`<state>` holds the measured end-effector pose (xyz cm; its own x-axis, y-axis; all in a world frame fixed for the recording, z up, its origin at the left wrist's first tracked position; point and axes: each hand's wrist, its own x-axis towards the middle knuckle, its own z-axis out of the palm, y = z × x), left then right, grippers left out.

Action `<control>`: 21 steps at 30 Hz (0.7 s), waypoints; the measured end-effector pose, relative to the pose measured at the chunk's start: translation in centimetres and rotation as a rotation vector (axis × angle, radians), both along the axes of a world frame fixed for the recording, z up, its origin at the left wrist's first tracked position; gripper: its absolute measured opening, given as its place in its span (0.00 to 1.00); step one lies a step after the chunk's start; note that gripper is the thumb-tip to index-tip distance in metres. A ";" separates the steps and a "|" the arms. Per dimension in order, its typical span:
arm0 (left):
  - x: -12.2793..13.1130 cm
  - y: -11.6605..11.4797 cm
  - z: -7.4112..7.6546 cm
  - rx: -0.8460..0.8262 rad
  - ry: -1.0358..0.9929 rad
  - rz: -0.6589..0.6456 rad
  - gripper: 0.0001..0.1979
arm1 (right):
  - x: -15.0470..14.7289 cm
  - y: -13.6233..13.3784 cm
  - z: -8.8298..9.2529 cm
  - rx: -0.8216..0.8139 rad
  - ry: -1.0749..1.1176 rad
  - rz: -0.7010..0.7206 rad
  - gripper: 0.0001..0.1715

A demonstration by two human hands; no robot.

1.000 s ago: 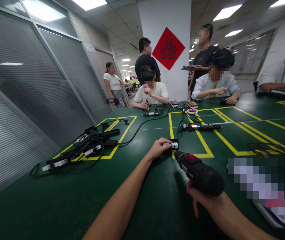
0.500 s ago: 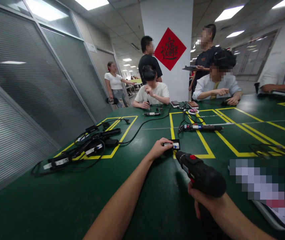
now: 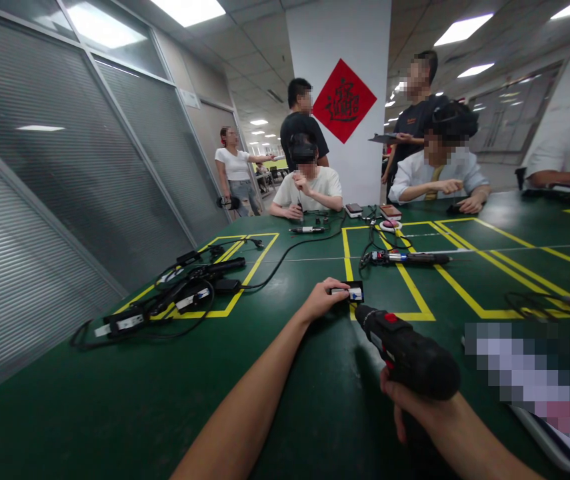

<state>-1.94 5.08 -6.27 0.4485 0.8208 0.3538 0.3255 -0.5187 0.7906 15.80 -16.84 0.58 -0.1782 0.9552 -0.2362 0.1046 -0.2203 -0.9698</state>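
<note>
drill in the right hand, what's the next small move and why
Probably ease the drill nose forward onto the small black part. The left hand pins that part to the green table, and the drill, gripped in the right hand, points at it from just short.

I count one black drill (image 3: 409,353), one small black block (image 3: 353,292), one red diamond sign (image 3: 344,100), and six other people (image 3: 309,190) in front of me.
</note>
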 end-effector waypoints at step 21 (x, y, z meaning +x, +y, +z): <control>0.0 -0.1 0.1 0.006 0.000 -0.016 0.15 | 0.2 0.0 -0.1 0.031 -0.044 0.010 0.12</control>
<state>-1.89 5.02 -6.19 0.4619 0.8112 0.3586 0.3170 -0.5286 0.7875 15.99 -16.88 0.47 -0.1782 0.9603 -0.2146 0.1495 -0.1891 -0.9705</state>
